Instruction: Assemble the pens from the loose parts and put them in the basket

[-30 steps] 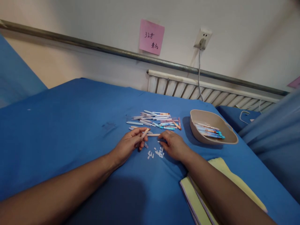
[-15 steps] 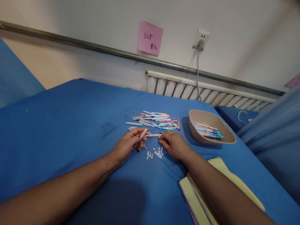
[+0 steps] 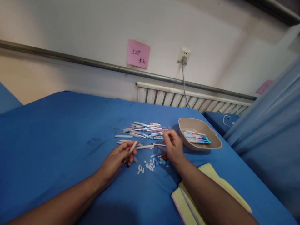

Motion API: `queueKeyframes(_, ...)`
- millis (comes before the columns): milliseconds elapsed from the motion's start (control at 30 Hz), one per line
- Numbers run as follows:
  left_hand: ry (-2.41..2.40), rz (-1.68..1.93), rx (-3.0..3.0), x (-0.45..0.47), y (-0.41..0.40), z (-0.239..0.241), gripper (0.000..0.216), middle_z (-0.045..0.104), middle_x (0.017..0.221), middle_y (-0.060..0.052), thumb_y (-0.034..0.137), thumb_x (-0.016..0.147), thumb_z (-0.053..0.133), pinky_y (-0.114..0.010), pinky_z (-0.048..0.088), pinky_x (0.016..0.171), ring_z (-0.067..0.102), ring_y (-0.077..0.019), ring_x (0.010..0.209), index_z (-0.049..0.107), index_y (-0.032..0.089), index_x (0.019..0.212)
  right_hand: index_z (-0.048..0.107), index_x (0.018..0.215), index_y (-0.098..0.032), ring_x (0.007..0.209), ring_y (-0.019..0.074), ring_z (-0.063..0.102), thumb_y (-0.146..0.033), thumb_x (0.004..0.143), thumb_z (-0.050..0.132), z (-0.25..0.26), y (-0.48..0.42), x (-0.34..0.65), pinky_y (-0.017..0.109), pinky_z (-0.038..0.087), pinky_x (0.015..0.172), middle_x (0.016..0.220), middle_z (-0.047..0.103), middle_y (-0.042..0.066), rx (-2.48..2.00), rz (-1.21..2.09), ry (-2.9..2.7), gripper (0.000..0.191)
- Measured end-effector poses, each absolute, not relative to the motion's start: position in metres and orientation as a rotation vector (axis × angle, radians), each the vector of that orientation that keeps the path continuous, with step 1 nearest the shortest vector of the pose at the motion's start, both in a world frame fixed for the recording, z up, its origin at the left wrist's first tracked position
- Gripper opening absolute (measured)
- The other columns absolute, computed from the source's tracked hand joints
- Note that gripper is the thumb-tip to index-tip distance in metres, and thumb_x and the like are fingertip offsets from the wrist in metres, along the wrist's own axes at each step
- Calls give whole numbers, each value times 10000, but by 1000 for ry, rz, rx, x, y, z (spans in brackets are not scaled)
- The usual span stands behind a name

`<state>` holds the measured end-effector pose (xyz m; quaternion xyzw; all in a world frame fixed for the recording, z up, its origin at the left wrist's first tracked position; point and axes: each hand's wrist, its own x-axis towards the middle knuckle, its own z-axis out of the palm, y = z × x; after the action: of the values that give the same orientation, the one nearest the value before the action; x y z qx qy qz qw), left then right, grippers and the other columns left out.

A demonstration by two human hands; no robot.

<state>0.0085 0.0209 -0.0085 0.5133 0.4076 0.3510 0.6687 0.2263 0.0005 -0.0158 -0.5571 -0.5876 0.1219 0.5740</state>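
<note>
Our left fingers grip a slim tube; our right fingers curl, contents unclear, beyond tapered white bits.

Dim light; soft shadow on blue sheet; fine detail smeared

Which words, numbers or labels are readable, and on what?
"32才": pink sticky note, top line; last character uncertain.
Same note, lower line: handwritten, too blurred.
Far-right pink note: nothing legible.
Pens in tan basin: any print too small.
Pen barrel in left hand: none legible.
</note>
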Motion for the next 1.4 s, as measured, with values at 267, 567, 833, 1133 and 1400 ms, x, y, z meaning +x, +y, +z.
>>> queueKeyframes(267, 912, 787, 1178, 10, 21, -9, 282, 545, 759, -3, 283, 765, 552, -221, 350, 484, 442, -94, 519, 562, 164, 1020, 167, 1412, -238, 548, 71, 506, -334, 888, 402, 22, 4, 265, 241, 463, 594, 968, 615, 30, -1079, 298, -883, 583)
queueKeyframes(567, 890, 796, 1153, 9, 17, -6, 280, 518, 710, 16, 354, 794, 550, -224, 335, 481, 425, -88, 511, 584, 160, 993, 633, 916, -212, 698, 139, 567, -212, 842, 496, -16, -13, 217, 257, 446, 671, 798, 626, 22, -1332, 348, -1730, 155)
queueKeyframes(833, 865, 826, 1193, 8, 18, -10, 269, 528, 708, 10, 326, 802, 527, -237, 344, 481, 421, -84, 479, 584, 149, 996, 613, 899, -204, 799, 165, 579, -192, 853, 497, -27, -9, 221, 268, 419, 729, 858, 631, 45, -1552, 260, -2080, 125)
queueKeyframes(1133, 880, 827, 1193, 7, 19, -14, 270, 539, 716, 0, 324, 807, 524, -218, 338, 467, 435, -84, 490, 582, 141, 996, 622, 853, -216, 787, 162, 586, -220, 830, 542, -28, -4, 214, 245, 392, 697, 842, 642, 34, -1655, 279, -2185, 83)
queueKeyframes(1400, 889, 806, 1204, 8, 20, -16, 245, 551, 730, -6, 345, 825, 528, -211, 367, 490, 463, -83, 526, 571, 136, 945, 602, 838, -191, 809, 165, 584, -221, 848, 506, -21, -4, 211, 248, 374, 717, 862, 646, 50, -1735, 263, -2233, 101)
